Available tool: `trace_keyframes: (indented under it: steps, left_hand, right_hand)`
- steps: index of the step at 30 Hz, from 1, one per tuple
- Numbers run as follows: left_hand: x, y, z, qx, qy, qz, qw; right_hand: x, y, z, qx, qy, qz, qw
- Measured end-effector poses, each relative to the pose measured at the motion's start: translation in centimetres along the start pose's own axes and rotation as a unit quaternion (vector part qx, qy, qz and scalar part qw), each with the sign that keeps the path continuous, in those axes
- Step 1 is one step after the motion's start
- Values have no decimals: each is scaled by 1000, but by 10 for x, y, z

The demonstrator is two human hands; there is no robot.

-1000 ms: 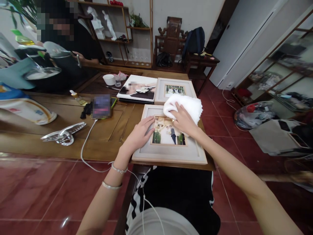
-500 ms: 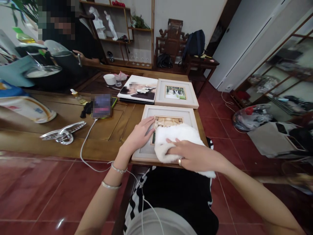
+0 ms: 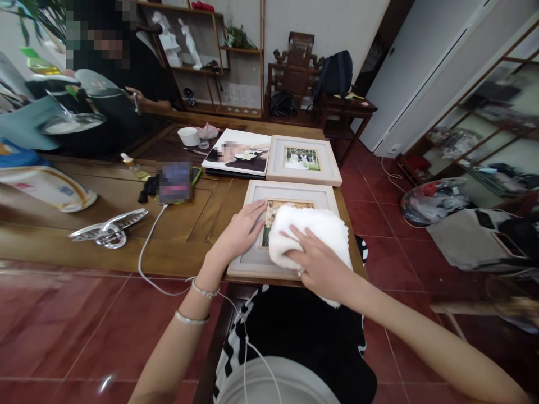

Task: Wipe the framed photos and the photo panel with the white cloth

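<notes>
A pale wooden picture frame [image 3: 295, 192] with a photo in it lies flat at the near corner of the brown table [image 3: 185, 213]. My left hand [image 3: 239, 231] rests flat on the frame's left side, fingers stretched out. My right hand [image 3: 316, 262] presses a white fluffy cloth [image 3: 314, 230] onto the glass, fingers spread over the cloth. The cloth covers most of the photo and hangs over the frame's near edge.
Behind lie a second framed photo [image 3: 303, 160] and a large print [image 3: 238, 152]. A phone [image 3: 174, 182] on a white cable, a silver hair clip [image 3: 107, 230], a small bottle [image 3: 130, 164] and a white bowl [image 3: 188, 136] sit on the table. Another person [image 3: 122, 67] stands at far left.
My right hand has dragged the cloth from the frame's far right corner down over the photo, then back up a little. My left hand has stayed put.
</notes>
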State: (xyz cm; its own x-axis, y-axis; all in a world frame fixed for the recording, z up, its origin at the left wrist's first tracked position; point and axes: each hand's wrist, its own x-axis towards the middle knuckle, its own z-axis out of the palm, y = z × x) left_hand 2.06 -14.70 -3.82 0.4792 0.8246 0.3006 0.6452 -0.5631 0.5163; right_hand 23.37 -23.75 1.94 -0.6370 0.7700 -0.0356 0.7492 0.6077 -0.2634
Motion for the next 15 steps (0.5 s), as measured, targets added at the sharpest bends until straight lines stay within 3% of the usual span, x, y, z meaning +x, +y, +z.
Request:
trace_keyframes:
  steps: [8, 11, 15]
  left_hand:
    - [0, -2, 0, -2, -7, 5, 1000]
    - [0, -2, -1, -6, -7, 3, 1000]
    - [1, -1, -2, -4, -3, 9, 1000]
  right_hand:
    - [63, 68, -10, -119, 97, 114, 982]
    - [86, 83, -16, -122, 108, 103, 981]
    - [96, 77, -21, -125, 63, 66, 988]
